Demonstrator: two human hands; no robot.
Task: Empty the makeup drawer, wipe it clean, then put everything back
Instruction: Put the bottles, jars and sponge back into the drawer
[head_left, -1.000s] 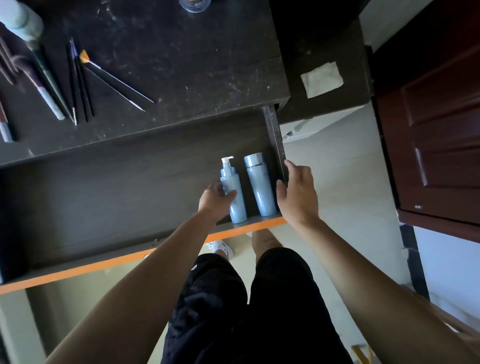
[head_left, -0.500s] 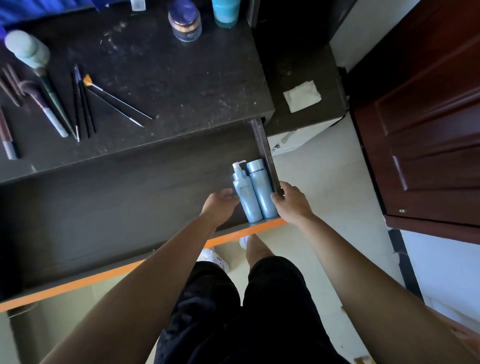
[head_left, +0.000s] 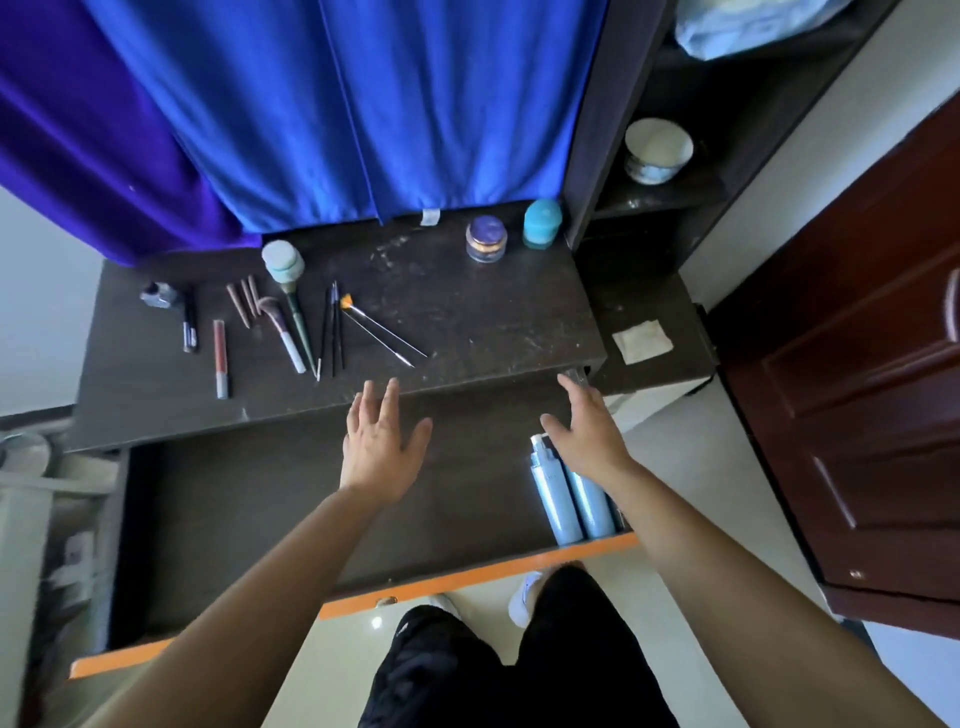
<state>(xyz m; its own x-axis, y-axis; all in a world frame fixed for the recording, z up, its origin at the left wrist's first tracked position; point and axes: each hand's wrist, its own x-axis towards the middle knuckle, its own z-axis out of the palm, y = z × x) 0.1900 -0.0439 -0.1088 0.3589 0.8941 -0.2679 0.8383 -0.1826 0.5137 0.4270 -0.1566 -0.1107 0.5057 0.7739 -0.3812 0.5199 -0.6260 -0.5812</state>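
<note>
Drawer: we see the dark wooden drawer with orange front edge (head_left: 467, 574) pulled out under the dark dressing table top (head_left: 467, 312).
Bottles: two light blue plastic bottles (head_left: 569, 493) lie side by side in its right front corner.
Left hand: our left hand (head_left: 382, 447) is spread open above the drawer floor and holds nothing.
Right hand: our right hand (head_left: 587, 436) is open too, empty, just above the bottles' tops.
Table top: thin makeup brushes (head_left: 332, 332) and a purple-lidded round jar (head_left: 487, 239) lie there.
</note>
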